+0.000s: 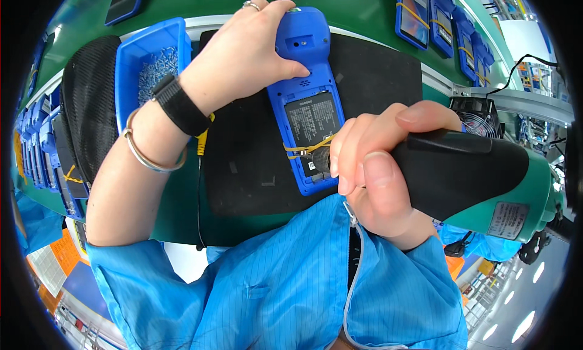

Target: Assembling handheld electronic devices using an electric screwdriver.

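Observation:
A blue handheld device [319, 67] lies back side up on a black mat [379, 77]. Its dark battery [310, 119] shows in the lower half, and a yellow rubber band [313, 146] runs round it. My left hand [249, 49] grips the device's upper end, thumb pressed on its back below the recessed panel. In my right hand [385, 168] is a green and black electric screwdriver [467, 174], held tilted with its nose pointing at the lower part of the device. My fingers hide the bit, so I cannot tell whether it touches.
Left of the mat stands a blue bin [124, 89] of small screws [159, 67], beside a black textured case [91, 107]. Banded blue devices [416, 16] line the far right; more are stacked at left [45, 146]. A yellow-ended cable [202, 143] and a small fan [477, 120] flank the mat.

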A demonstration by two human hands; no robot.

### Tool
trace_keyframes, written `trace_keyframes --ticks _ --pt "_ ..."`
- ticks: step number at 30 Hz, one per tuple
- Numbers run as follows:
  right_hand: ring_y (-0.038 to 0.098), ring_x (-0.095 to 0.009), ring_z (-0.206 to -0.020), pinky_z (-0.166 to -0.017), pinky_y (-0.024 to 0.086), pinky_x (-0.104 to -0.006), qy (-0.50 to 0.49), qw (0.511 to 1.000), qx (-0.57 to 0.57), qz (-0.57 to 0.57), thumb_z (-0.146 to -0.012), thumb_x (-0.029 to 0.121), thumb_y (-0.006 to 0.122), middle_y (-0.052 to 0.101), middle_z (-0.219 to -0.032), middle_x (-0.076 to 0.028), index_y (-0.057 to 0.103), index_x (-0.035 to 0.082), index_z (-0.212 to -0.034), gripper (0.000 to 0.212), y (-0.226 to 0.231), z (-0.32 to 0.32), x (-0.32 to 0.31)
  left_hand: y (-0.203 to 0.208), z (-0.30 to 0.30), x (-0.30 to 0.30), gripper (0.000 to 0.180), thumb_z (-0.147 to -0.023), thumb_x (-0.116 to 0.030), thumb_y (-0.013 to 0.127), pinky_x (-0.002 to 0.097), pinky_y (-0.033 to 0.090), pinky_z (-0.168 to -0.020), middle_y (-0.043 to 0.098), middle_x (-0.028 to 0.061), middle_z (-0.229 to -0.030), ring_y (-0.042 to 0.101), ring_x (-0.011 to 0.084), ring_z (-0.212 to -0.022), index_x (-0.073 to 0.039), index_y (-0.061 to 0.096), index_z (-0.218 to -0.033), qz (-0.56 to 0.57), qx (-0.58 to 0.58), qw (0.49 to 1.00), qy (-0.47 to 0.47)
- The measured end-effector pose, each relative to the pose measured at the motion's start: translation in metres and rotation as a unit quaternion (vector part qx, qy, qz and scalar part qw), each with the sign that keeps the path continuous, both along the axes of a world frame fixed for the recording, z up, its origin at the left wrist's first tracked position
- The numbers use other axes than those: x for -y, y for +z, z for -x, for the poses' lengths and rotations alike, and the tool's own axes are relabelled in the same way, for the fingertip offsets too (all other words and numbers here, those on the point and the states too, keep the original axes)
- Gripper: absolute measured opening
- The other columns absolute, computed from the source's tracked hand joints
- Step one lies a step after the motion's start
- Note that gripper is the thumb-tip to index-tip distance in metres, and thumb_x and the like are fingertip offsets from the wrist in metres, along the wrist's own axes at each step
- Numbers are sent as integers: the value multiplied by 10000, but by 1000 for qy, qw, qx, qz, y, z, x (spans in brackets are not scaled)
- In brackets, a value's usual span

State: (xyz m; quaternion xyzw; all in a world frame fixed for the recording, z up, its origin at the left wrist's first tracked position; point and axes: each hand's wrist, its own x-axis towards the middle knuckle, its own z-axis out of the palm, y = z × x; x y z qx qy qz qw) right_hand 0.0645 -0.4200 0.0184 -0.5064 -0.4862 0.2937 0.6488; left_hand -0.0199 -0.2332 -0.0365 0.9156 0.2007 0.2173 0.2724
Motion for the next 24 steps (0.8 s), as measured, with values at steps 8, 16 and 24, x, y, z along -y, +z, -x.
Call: trace_keyframes --ticks 8,16,24 --pt "503 -139 -519 -556 430 -323 38 998 42 5 -851 55 566 498 -694 -40 390 110 -1157 357 1 -3 -1 10 1 3 723 -659 -209 780 375 425 -930 543 187 -1081 522 340 -1051 -7 454 -1271 36 -47 998 -6" --pt "485 -133 -500 -532 424 -319 -12 999 32 36 -855 12 545 489 -692 -46 387 101 -1021 246 5 9 -1 6 1 1 726 -660 -224 783 375 430 -929 544 186 -1095 527 342 -1054 -7 454 -1270 31 -57 998 3" --pt "459 -126 -492 -530 395 -310 3 1000 3 -20 -863 73 552 477 -698 -24 372 124 -1025 248 2 -1 3 7 -2 2 742 -655 -217 786 373 428 -931 540 190 -1104 526 334 -1054 -3 446 -1278 28 -64 998 -1"
